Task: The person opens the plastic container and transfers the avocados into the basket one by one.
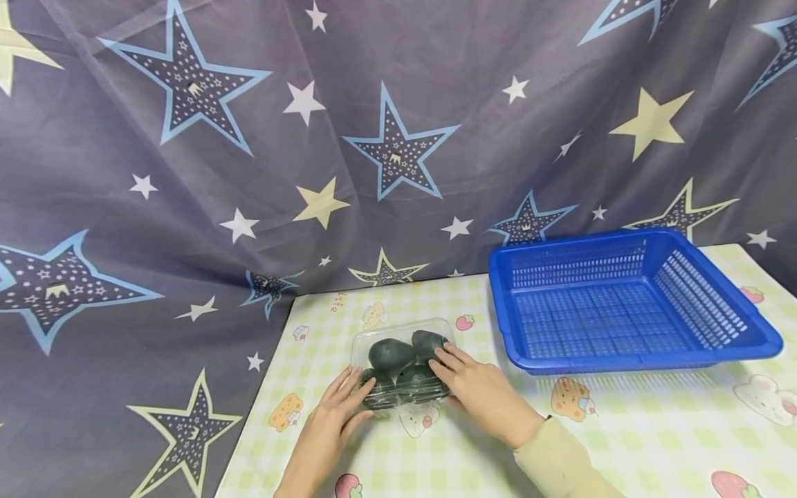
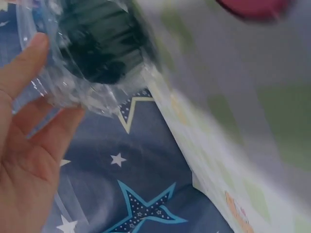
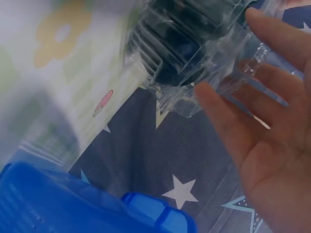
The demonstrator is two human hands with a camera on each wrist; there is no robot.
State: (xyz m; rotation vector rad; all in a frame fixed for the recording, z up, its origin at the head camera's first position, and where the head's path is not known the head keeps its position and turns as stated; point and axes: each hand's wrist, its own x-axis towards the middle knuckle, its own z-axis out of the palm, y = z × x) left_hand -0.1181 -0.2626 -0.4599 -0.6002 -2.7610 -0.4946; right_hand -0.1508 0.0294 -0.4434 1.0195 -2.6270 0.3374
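A clear plastic box (image 1: 381, 400) with ribbed walls sits on the table in the middle of the head view. Several dark green, oval, avocado-like fruits (image 1: 391, 355) lie inside it. My left hand (image 1: 330, 425) holds the box at its left side, fingers along the edge and thumb toward the front. From the right, my right hand (image 1: 479, 391) grips the opposite side, fingertips over the top edge. In the right wrist view the thumb and fingers (image 3: 218, 109) straddle a corner of the crinkled clear plastic (image 3: 223, 73). Part of the box's right side is hidden behind that hand.
To the right stands a blue plastic basket (image 1: 517, 360) with slotted walls, nothing in it. A green-and-white checked cloth (image 1: 498, 463) with cartoon prints covers the table. Behind and left hangs a dark curtain (image 1: 268, 138) patterned with stars.
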